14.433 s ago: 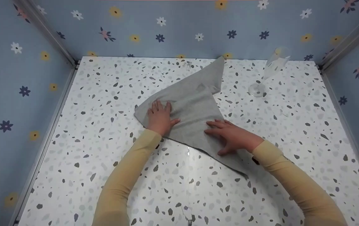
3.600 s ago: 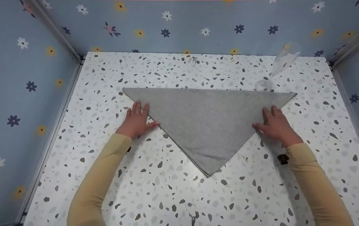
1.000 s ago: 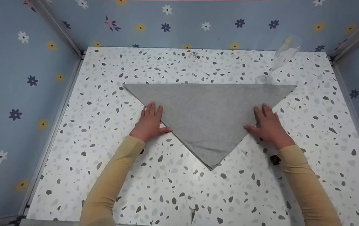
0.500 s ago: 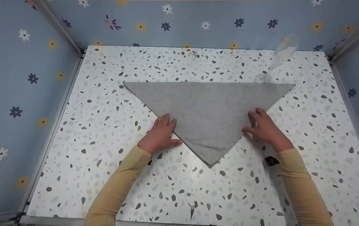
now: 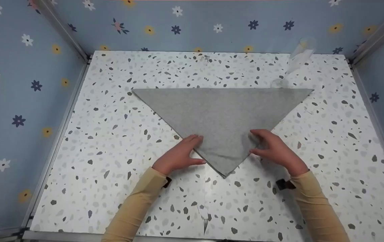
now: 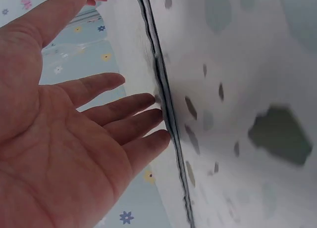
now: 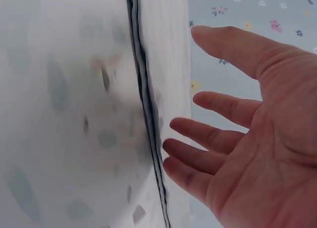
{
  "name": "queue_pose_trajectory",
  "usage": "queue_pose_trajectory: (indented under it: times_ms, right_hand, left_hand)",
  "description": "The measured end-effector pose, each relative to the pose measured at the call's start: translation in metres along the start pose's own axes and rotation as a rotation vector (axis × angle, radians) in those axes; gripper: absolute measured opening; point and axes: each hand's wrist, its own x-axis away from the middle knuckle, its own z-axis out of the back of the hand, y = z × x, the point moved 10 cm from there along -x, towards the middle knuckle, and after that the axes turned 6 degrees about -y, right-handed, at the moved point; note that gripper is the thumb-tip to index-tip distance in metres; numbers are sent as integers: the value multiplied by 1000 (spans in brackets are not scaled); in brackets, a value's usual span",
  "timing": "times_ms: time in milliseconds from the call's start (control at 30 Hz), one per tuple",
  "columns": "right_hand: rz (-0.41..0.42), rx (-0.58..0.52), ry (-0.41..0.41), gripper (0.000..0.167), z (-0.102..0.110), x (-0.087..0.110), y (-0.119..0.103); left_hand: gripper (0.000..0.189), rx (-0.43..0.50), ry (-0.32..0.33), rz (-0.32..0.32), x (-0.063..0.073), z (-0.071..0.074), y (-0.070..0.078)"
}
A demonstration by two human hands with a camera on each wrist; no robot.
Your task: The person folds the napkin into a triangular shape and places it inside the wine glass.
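A grey cloth napkin (image 5: pixel 218 114) lies folded flat as a triangle, its long edge at the back and its point towards me. Small creases run near that point. My left hand (image 5: pixel 178 156) is at the left slanting edge, fingertips on or just over the cloth. At the right slanting edge my right hand (image 5: pixel 275 148) has its fingertips at the cloth, thumb and fingers apart. Both wrist views show relaxed, fairly straight fingers beside the layered napkin edge (image 6: pixel 171 109); neither left fingers (image 6: pixel 143 151) nor right fingers (image 7: pixel 190 178) grip it.
A clear stemmed glass (image 5: pixel 299 58) stands at the back right, its round foot close behind the napkin's long edge. The white speckled table (image 5: pixel 104 188) is bounded by blue flowered panels (image 5: pixel 192 23) at the back and both sides.
The cloth, unevenly folded 14.4 s ago, was an even triangle by 3.6 s ago. Over the last second both hands have slid along its slanting edges towards me and closer together.
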Motion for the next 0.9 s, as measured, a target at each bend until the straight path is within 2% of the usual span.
queue_pose_trajectory:
  times_ms: [267, 333, 500, 567, 633, 800, 900]
  right_hand:
    - [83, -107, -12, 63, -21, 11, -21]
    - [93, -117, -14, 60, -24, 15, -34]
    - [109, -160, -17, 60, -40, 20, -41]
    - [113, -183, -24, 60, -49, 21, -35]
    - [107, -221, -36, 61, -54, 22, -38]
    - [115, -339, -44, 65, -62, 24, -53]
    - [130, -393, -48, 66, -63, 25, -67]
  left_hand:
    - [84, 86, -3, -65, 3, -12, 13]
    - [83, 103, -12, -76, 5, -15, 17]
    - [81, 131, -7, -108, 8, -20, 26]
    - [81, 148, 3, -127, 10, -21, 30]
    - [81, 169, 5, -141, 11, -23, 33]
    - [82, 256, -4, -177, 11, -35, 38]
    - [81, 353, -12, -218, 10, -41, 43]
